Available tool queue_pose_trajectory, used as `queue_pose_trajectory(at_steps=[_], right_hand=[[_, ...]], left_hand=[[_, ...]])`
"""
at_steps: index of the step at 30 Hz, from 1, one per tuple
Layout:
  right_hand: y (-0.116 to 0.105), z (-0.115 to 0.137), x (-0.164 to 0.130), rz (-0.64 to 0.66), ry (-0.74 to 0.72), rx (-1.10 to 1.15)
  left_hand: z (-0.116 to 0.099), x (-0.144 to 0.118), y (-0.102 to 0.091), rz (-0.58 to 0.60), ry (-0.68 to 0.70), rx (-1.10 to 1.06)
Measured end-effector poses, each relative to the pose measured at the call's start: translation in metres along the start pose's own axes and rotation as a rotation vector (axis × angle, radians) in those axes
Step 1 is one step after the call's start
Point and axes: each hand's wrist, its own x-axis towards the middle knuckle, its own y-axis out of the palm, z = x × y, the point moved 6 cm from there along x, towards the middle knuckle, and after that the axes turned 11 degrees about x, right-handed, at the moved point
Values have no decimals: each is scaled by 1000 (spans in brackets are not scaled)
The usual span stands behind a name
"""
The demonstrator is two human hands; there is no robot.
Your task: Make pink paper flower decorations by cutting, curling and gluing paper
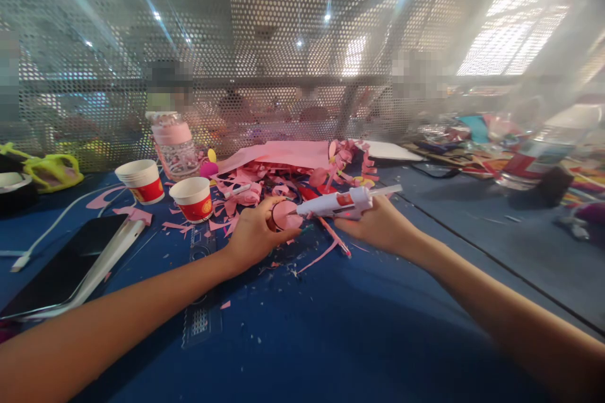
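My right hand [366, 227] is closed around a white glue gun [331, 203], a glue stick jutting from its back end. The gun's nozzle points left and meets a round pink piece [287, 214], which looks like paper. My left hand [258, 233] holds this piece by its left edge and underside, fingers curled around it and thumb along the near side. Whether the nozzle touches the surface I cannot tell. Pink paper scraps [236, 198] lie heaped just behind both hands.
Paper cups [191, 199], a pink-lidded bottle [174, 148] and a phone [66, 264] are on the left. A clear ruler [203, 321] lies near my left forearm. Pink sheets [283, 154] rest before a perforated metal screen [283, 25]. A large bottle [534, 151] stands at right.
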Motion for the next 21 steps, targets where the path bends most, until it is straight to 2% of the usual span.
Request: queue_pose_trajectory(at_steps=[4, 7, 12, 14, 18, 21], right_hand=[[-8, -1, 0, -75, 37, -141], [-19, -2, -2, -129, 163, -356], [-28, -1, -10, -53, 357, -673], [-30, -2, -13, -51, 377, -737], [-23, -14, -16, -19, 401, -786], [-11, -32, -21, 89, 563, -798]], left_hand=[[3, 1, -2, -18, -31, 45], [7, 3, -6, -59, -99, 23], [26, 8, -7, -157, -274, -283], [35, 10, -6, -207, -336, -358], [44, 12, -4, -267, -349, -445], [42, 11, -4, -244, -346, -441]])
